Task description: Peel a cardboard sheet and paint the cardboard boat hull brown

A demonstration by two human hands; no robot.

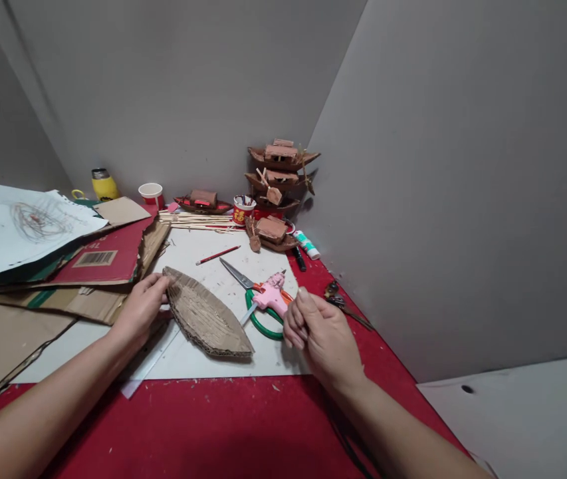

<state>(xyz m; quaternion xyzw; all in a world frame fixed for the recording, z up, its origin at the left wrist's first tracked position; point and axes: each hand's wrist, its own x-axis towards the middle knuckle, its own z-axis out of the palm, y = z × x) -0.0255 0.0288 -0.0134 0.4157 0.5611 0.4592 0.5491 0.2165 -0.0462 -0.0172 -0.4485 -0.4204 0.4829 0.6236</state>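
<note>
Cardboard hull [208,316] pinched by left hand [146,306], right hand [322,336] curled closed, pink glue gun [272,293] across scissors [236,272]

At left fingers [159,285]: brown boat-shaped corrugated-cardboard piece [208,316], matt, rough, ribbed | just left of right fingers [293,327]: pink pistol-shaped plastic glue gun [272,295], smooth | between both sets of fingers: green-handled long-bladed scissors [238,274], blades smooth metal, handles plastic

brown cardboard boat [206,316], red tabletop [203,429]
</note>
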